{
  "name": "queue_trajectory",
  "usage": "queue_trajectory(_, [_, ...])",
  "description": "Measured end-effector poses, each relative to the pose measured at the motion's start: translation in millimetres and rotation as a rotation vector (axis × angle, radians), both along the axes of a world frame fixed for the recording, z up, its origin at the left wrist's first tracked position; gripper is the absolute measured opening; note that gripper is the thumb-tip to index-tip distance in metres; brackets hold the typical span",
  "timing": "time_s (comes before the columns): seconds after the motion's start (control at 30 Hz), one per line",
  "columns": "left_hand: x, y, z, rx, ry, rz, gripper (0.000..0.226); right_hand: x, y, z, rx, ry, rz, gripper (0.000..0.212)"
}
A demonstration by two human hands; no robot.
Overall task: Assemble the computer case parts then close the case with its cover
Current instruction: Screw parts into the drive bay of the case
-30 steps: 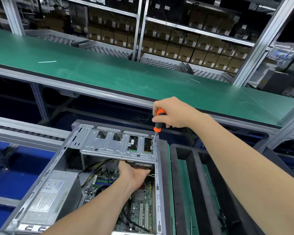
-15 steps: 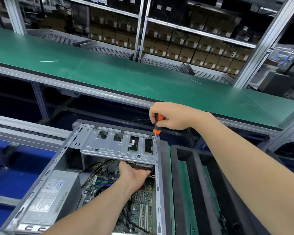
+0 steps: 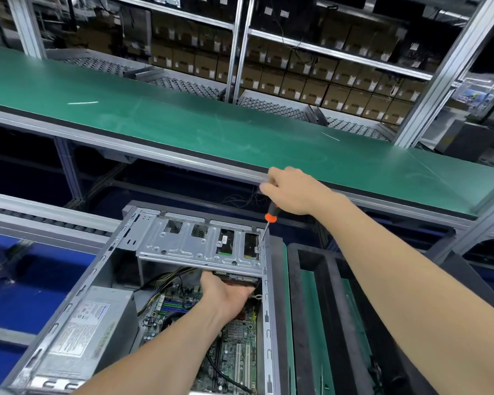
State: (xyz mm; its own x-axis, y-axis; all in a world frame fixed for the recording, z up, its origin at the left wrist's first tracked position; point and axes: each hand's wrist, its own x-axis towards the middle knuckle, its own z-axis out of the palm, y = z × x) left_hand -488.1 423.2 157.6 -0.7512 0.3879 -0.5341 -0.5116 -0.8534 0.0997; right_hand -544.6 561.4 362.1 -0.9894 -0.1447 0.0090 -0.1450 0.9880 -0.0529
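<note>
I log colours: screwdriver [image 3: 271, 216] handle orange and black. Drive cage [image 3: 183, 248] bare silver-grey. Motherboard [image 3: 236, 349] green, with blue and green slots. Power supply [image 3: 83, 334] grey with a white printed label. Conveyor belt [image 3: 183, 118] plain green. Tray [image 3: 294, 295] black with green inserts. Boxes [image 3: 311, 86] brown.

Computer case [image 3: 77, 283] lies open, side up. Right hand [image 3: 290, 191] grips an orange-handled screwdriver [image 3: 270, 216], tip at the right edge of the drive cage [image 3: 183, 246]. Left hand [image 3: 226, 297] reaches under the cage and holds the drive [image 3: 237, 277] there. Power supply [image 3: 80, 332] sits at the case's near-left corner, the motherboard [image 3: 234, 352] beside it.
</note>
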Motion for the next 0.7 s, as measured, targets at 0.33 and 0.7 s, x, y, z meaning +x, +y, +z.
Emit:
queue_trajectory(0.33, [1.4,-0.7,4.4,-0.024,-0.029,-0.013,0.065,3.1,11.1,10.1,0.068,-0.128,0.484,0.027])
queue_trajectory(0.7, [0.7,1.0,4.7,-0.006,-0.028,0.019,0.061,0.9,1.4,-0.8,0.103,0.058,-0.209,0.065])
